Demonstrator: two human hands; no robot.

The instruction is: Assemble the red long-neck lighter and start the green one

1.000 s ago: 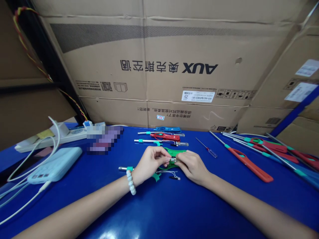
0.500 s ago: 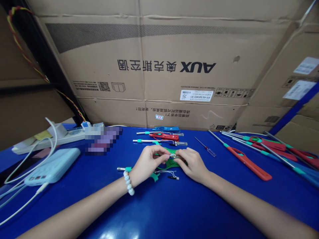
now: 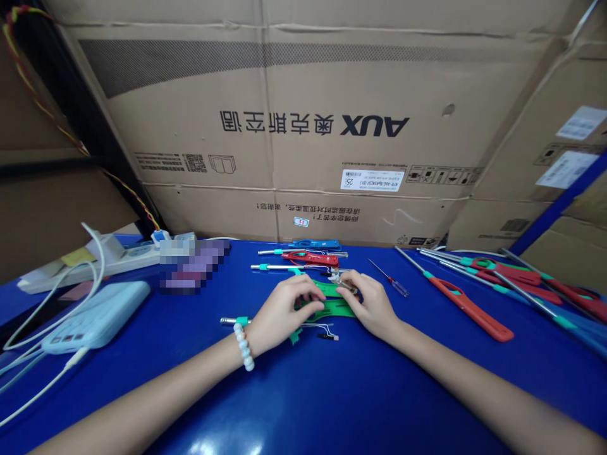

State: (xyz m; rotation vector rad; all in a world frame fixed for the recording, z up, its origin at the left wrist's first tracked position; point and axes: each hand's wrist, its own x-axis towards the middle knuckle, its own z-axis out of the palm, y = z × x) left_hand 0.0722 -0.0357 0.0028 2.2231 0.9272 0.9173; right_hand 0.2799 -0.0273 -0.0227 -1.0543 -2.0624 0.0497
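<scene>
My right hand [image 3: 372,303] pinches a small clear lighter fuel tank [image 3: 336,277] with a pale fitting at its end, lifted just above the table. My left hand [image 3: 279,309] has thumb and fingers curved but apart, beside two green lighter handle halves [image 3: 339,308]; whether it touches them I cannot tell. Beneath the left wrist lies a metal lighter tube [image 3: 228,321] with a teal collar. A teal trigger [image 3: 294,336] shows below the left fingers. Close by is a black igniter [image 3: 327,337] with white wires.
Opened lighters, one red [image 3: 310,258] and one blue [image 3: 315,244], lie behind my hands. A screwdriver [image 3: 389,278] and several assembled lighters [image 3: 467,308] are on the right. On the left are a power bank [image 3: 97,316], cables and a power strip [image 3: 137,256]. Cardboard [image 3: 284,82] walls the back.
My hands have moved apart. The right has carried the clear fuel tank up and away from the left fingers, which have opened; more of the green handle halves shows.
</scene>
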